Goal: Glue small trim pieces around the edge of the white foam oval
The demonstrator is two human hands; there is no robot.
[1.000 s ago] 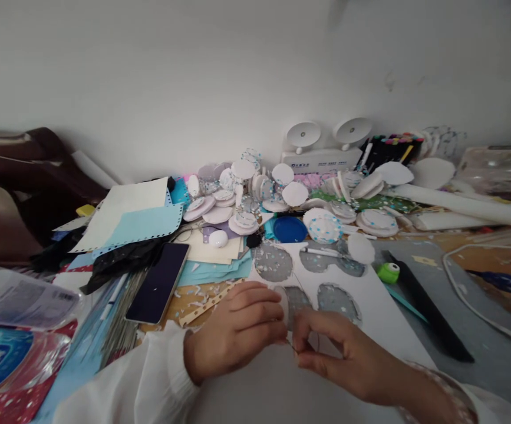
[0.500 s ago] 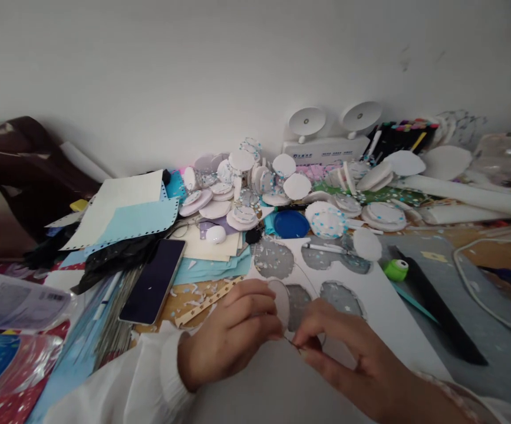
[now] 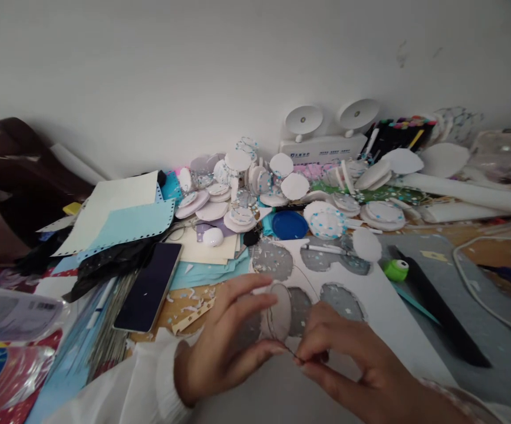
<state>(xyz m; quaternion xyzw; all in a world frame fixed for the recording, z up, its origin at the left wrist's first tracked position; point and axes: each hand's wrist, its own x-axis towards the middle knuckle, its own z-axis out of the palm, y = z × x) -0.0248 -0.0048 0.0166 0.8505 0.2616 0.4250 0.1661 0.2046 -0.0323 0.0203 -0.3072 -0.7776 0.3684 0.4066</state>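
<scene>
My left hand (image 3: 226, 338) holds a clear round disc (image 3: 277, 312) upright between thumb and spread fingers. My right hand (image 3: 348, 353) pinches a thin dark wire or thread (image 3: 293, 351) at the disc's lower edge, fingertips meeting those of the left hand. Both hands hover over a white sheet (image 3: 383, 300) with several round holes cut out of it. A thin thread loops up from the hands across that sheet.
A pile of white discs (image 3: 246, 194) lies at the back by the wall. A dark phone (image 3: 149, 285) rests left of my hands. Blue lid (image 3: 289, 225), white pen (image 3: 323, 248), green punch (image 3: 395, 269), black strip (image 3: 436, 306), marker set (image 3: 396, 138) and paper sheets (image 3: 122, 218) surround them.
My left fingers have spread apart and the disc shows more clearly between them. My right hand has shifted slightly down, still pinching the thread. The view drifted a little.
</scene>
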